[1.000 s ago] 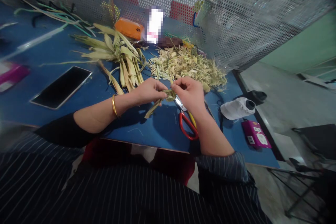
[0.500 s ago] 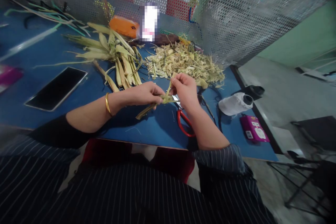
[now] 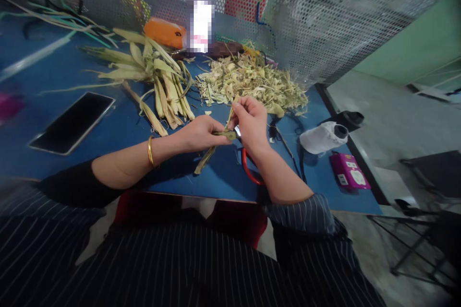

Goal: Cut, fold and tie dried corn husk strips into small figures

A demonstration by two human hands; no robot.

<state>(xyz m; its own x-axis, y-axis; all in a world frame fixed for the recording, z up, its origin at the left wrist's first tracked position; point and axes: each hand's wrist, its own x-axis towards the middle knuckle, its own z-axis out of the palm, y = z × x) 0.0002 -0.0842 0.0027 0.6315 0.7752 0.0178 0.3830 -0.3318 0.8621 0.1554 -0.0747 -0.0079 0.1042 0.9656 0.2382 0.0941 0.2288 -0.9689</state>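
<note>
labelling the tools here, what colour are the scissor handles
The visible scissor handle is red, seen best in the head view.

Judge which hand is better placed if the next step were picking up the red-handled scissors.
The right, I'd say: the right hand is nearer the red-handled scissors, which lie partly under it. The left hand is farther away. Both pinch leaf strip, so the right would probably need to let go first.

From the right hand [image 3: 251,124], the blue surface [image 3: 219,184] has open room at 7 o'clock. The leaf strip [image 3: 205,160] hangs in the way at 8, the red scissors [image 3: 248,170] at 6. The big scrap heap [image 3: 252,79] blocks 12, the leaf bunch [image 3: 167,93] 10, the white spool [image 3: 319,138] 3.
</note>
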